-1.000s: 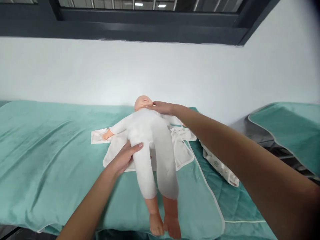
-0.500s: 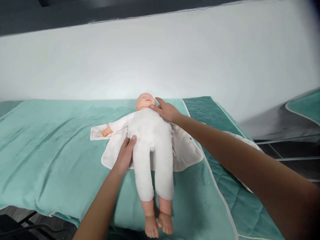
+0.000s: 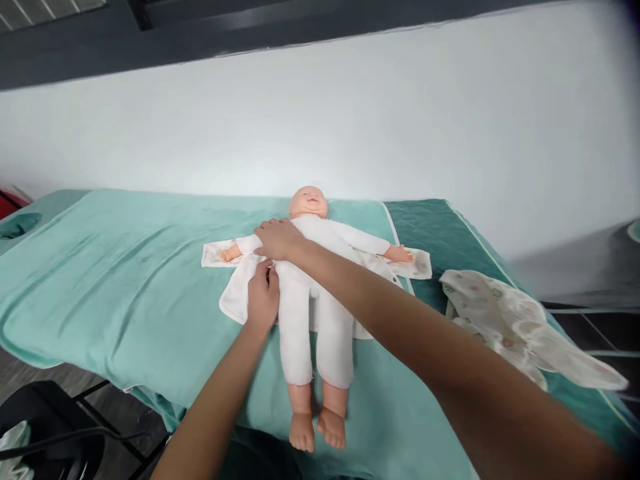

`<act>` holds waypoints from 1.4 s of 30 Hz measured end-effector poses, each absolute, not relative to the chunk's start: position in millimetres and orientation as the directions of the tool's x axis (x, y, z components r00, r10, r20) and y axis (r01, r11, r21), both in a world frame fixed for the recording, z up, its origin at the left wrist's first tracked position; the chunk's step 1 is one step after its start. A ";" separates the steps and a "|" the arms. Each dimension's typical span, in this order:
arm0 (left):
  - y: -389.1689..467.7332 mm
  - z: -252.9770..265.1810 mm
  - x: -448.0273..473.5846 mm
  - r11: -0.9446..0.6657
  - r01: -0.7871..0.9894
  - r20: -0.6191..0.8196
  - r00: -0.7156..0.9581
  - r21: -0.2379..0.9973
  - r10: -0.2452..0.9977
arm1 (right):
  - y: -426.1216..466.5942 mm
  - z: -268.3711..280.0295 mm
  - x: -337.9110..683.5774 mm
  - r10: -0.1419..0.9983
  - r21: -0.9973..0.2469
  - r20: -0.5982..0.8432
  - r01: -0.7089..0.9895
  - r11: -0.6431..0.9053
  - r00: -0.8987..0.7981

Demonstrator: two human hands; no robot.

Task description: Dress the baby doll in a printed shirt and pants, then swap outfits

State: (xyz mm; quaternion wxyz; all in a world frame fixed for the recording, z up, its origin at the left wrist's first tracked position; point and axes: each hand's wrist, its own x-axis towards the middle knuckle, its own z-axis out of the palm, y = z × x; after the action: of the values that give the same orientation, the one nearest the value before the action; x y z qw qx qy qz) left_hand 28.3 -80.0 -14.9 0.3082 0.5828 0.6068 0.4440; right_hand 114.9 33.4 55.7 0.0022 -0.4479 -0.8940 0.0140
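Note:
A baby doll (image 3: 297,297) with a white cloth body lies face up, its arms stretched out sideways. Under it is a spread white baby shirt (image 3: 234,293), whose sleeves with printed lining lie beneath the doll's arms. My right hand (image 3: 280,239) reaches across the chest and rests over the doll's shoulder on the left of the view, fingers spread. Just below it, at the doll's waist, my left hand (image 3: 263,297) has its thumb and fingers curled in at the shirt's edge; what lies between them is hidden.
A green blanket (image 3: 125,280) covers the table, with a darker quilted mat (image 3: 425,223) at the right. On that mat lies a crumpled printed baby garment (image 3: 500,320). A white wall (image 3: 320,120) stands behind. A black chair (image 3: 55,420) is at lower left.
My right hand has moved left from beside the doll's head to its opposite shoulder. My left hand has curled in at the waist. The view has shifted, and the printed garment shows more fully.

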 end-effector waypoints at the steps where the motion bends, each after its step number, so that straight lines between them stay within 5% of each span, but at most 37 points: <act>1: -80.4 -16.0 27.9 -0.070 0.467 0.142 -0.120 0.881 0.983 | 39.6 52.4 108.2 0.802 -0.030 -0.041 0.803 0.595 -0.596; 6: -83.2 -16.8 24.9 -0.132 0.650 0.199 -0.030 0.748 0.980 | 56.6 43.4 94.1 0.791 -0.055 -0.067 0.794 0.605 -0.608; 10: -73.9 -13.5 17.8 -0.254 0.841 0.357 0.077 0.478 0.931 | 53.4 50.8 104.4 0.826 -0.092 -0.025 0.824 0.559 -0.563; 14: -48.8 -17.0 5.3 -0.149 0.939 0.427 0.002 0.311 0.904 | 48.3 58.3 114.8 0.857 -0.121 0.020 0.850 0.513 -0.514; 19: -15.5 -29.7 -15.8 -0.122 0.866 0.369 -0.076 0.485 0.926 | 47.5 55.4 116.2 0.842 -0.121 0.046 0.834 0.538 -0.537; 25: 2.0 -30.9 -40.6 -0.034 0.451 0.184 -0.294 0.892 0.938 | 43.3 55.4 124.9 0.807 -0.117 0.060 0.799 0.590 -0.587; 33: 1.8 -29.4 -60.6 -0.127 0.171 0.161 -0.207 0.977 0.965 | 39.5 56.5 132.7 0.770 -0.140 0.019 0.761 0.633 -0.637; 42: 7.1 -33.7 -66.4 -0.123 0.015 0.122 -0.308 0.992 0.944 | 32.1 61.8 144.3 0.824 -0.059 -0.031 0.824 0.563 -0.565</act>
State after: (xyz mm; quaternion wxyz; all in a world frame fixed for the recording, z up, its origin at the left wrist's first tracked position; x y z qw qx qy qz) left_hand -66.4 7.1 -33.7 0.3850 0.4448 0.5387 0.6031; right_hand 144.3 32.1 61.8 0.0000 -0.4663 -0.8840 0.0332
